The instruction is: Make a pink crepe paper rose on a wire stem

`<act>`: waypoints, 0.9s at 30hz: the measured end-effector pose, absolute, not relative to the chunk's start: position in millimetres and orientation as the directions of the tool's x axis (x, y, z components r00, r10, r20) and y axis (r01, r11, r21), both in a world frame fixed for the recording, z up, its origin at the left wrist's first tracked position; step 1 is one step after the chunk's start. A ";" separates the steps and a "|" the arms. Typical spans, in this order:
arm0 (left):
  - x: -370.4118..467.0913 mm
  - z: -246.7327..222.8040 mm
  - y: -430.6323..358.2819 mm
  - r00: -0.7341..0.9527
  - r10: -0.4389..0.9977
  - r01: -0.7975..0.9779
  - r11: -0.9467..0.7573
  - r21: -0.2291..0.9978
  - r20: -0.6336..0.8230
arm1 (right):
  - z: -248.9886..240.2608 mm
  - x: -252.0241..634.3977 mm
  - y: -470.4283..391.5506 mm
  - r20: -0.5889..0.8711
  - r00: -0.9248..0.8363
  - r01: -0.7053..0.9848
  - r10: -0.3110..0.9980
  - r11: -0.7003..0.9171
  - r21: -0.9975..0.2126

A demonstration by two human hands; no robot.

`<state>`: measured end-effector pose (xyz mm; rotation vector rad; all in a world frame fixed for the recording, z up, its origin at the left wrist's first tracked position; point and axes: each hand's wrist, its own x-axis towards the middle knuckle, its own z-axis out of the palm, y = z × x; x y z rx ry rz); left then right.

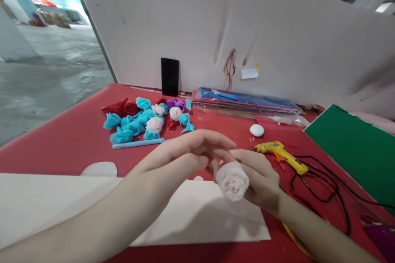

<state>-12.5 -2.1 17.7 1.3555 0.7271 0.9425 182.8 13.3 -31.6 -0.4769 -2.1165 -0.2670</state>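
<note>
In the head view, the right hand (pixel 261 178) holds a pale rose (pixel 233 183) above the white sheet (pixel 197 220). The left hand (pixel 185 154) curves beside it, fingertips partly hidden, its grip unclear. Blue flowers (pixel 132 126) lie far left on the red tabletop (pixel 61 131), a yellow glue gun (pixel 290 159) right.

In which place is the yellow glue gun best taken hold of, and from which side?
Probably by its slim handle, coming from the right: the glue gun lies with its nozzle pointing left, and the handle slants toward the near right.
</note>
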 end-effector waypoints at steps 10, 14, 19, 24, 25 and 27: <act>-15.2 14.4 8.2 0.447 0.892 -0.134 -0.002 0.991 0.063 | -32.2 181.7 15.8 0.829 -0.502 0.433 0.248 0.901 -0.007; -14.4 15.0 9.1 0.464 0.883 -0.167 0.017 0.986 0.063 | -33.5 181.8 15.5 0.826 -0.502 0.430 0.255 0.902 -0.017; -14.2 17.6 8.9 0.433 0.898 -0.170 -0.007 0.985 0.081 | -33.8 182.0 14.8 0.828 -0.504 0.417 0.247 0.909 -0.017; -14.3 18.6 10.6 0.405 0.908 -0.163 -0.041 0.986 0.105 | -33.8 181.6 14.8 0.818 -0.513 0.413 0.262 0.910 -0.032; -14.5 19.1 10.8 0.398 0.912 -0.160 -0.037 0.986 0.099 | -33.9 181.5 15.1 0.816 -0.515 0.412 0.263 0.910 -0.034; -15.1 20.5 10.9 0.388 0.917 -0.168 -0.033 0.985 0.097 | -34.1 181.3 15.8 0.811 -0.520 0.408 0.268 0.912 -0.039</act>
